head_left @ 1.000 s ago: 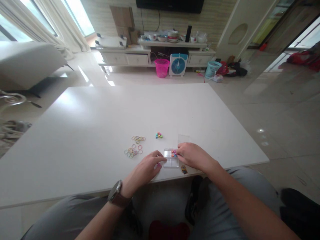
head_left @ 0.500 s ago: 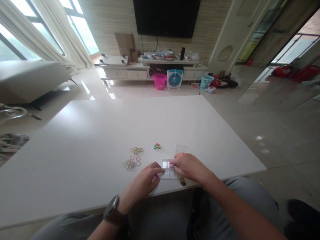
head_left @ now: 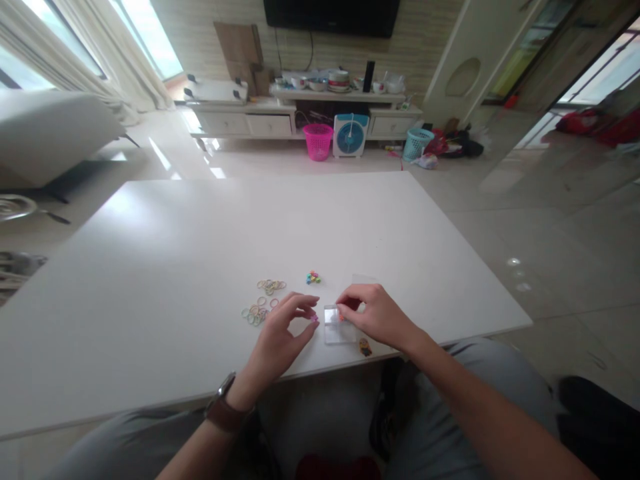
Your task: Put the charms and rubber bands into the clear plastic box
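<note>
A clear plastic divided box point(head_left: 340, 335) lies near the table's front edge. Small orange pieces point(head_left: 342, 318) show in its far right compartment, partly behind my right hand. My right hand point(head_left: 375, 312) is over that side, thumb and forefinger pinched at the box; anything between them is too small to make out. My left hand point(head_left: 284, 330) hovers left of the box, fingers curved and apart. Small purple-pink pieces point(head_left: 315, 319) show by its thumb tip; whether they touch the thumb I cannot tell. A small cartoon-figure piece point(head_left: 365, 347) lies right of the box.
Pale rubber bands point(head_left: 271, 287) and coloured rubber bands point(head_left: 255, 312) lie in loose piles at the left. Small bright multicoloured pieces point(head_left: 313, 277) sit behind the box. A clear lid point(head_left: 364, 279) is partly hidden by my right hand. The white table point(head_left: 200, 233) extends far forward.
My left hand has lifted off the box's left edge and its fingers have spread. My right hand stays at the box's far right side, its pinch now raised slightly. The view has tilted down.
</note>
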### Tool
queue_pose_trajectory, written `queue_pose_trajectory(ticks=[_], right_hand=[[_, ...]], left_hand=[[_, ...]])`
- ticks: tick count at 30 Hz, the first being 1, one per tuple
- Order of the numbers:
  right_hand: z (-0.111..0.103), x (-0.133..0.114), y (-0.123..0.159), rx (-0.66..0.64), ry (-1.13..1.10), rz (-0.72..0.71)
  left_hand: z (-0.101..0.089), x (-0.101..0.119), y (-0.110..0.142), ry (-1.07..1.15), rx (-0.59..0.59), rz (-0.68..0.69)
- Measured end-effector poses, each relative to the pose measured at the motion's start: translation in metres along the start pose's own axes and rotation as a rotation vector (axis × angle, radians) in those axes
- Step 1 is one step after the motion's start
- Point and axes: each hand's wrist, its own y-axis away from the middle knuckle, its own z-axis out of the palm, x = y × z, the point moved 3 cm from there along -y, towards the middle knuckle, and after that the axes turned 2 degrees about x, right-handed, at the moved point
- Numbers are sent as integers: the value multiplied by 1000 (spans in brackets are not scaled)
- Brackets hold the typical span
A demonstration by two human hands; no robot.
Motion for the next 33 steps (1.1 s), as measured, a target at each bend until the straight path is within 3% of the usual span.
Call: queue_pose_trajectory(ticks=[7,12,17,21,24,27,30,33], right_hand=[[30,0,4,-139,-508,83],[36,2,5,-97,-589,123],[40,4,5,-53,-554,141],[25,7,2,-32,-472,121],[3,9,-2,38,-252,74],[-13,11,-5,24,-29,38],[-15,14,-6,-33,115,9],[-11,17,-6,-89,188,-53]], left_hand=[[2,6,2,81,35,63],[1,13,4,-23,18,145],[2,21,6,-161,-7,249],[3,23,6,-218,0,237],[6,19,5,-247,-117,170],[12,9,8,-284,-276,79],[17,2,11,-303,-362,38],[20,-3,13,-310,-374,38]])
